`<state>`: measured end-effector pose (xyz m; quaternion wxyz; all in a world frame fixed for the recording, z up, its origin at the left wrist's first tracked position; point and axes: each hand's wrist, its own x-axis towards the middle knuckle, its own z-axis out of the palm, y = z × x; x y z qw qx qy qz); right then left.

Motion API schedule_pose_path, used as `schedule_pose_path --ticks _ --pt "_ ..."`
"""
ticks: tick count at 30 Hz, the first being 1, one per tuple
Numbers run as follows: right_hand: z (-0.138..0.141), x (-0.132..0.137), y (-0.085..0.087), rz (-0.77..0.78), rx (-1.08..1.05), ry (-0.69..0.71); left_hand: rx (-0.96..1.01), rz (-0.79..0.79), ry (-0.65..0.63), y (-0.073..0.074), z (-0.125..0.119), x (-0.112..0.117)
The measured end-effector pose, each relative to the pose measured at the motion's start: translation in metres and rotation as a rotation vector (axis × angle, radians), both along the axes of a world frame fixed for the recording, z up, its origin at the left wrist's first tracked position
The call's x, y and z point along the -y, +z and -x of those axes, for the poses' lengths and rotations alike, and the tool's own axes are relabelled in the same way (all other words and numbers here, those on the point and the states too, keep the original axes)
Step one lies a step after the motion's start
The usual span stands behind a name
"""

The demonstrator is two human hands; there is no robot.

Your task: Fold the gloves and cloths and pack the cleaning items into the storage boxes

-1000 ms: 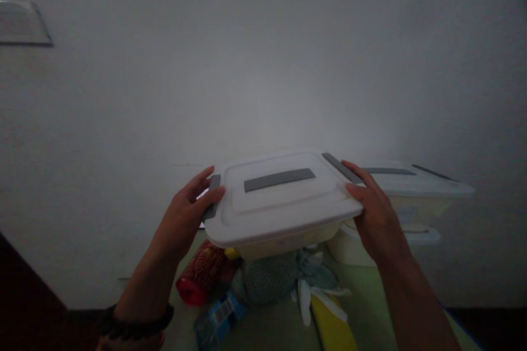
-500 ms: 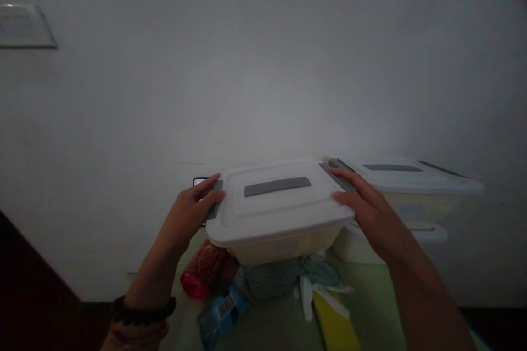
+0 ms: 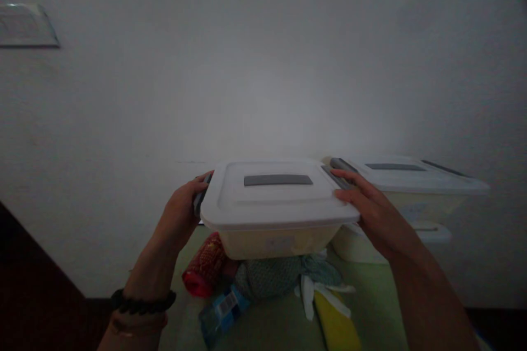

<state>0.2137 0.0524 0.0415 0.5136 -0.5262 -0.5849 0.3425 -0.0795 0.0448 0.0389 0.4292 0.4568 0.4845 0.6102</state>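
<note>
A storage box with a white lid [image 3: 275, 205] and a pale yellowish body [image 3: 284, 241] is between my two hands. A grey strip handle [image 3: 278, 180] lies flat on the lid. My left hand [image 3: 181, 211] is closed around the grey latch [image 3: 201, 194] at the left end, which sticks outward from the lid edge. Over the right end, my right hand [image 3: 366, 203] grips the lid edge, its thumb on top by the right latch [image 3: 335, 175]. Whether the box is held up or rests on the things below is hard to tell.
Below the box lie a red cylindrical pack [image 3: 205, 266], a clear bottle with a blue label [image 3: 222, 312], a greenish knitted thing [image 3: 269, 277] and a yellow-and-white item [image 3: 335, 321]. Another lidded box [image 3: 411, 181] stands on a pale container [image 3: 358, 247] at right. Behind is a wall [image 3: 263, 77].
The left latch has swung outward from the lid edge with my left hand. The box has levelled out from a slight tilt. My right hand has stayed at its end.
</note>
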Motion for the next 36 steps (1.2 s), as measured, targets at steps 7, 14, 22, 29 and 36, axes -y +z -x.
schedule_pose_path --ticks 7,14,22,29,36 --pt "0.004 0.001 0.001 -0.067 0.252 -0.034 -0.066 0.173 0.012 -0.002 0.001 0.0" --pt "0.002 0.0 0.001 0.075 0.225 -0.006 -0.06 0.176 -0.046 -0.005 0.003 -0.002" --pt "0.0 -0.005 -0.005 0.106 0.207 0.037 -0.333 0.094 0.0 -0.01 0.006 -0.002" --pt "0.001 -0.003 -0.006 0.114 0.289 0.055 -0.107 0.036 -0.063 -0.009 -0.001 -0.002" --pt "0.001 -0.003 -0.005 0.145 0.35 0.198 -0.177 0.125 -0.105 -0.015 0.001 -0.006"
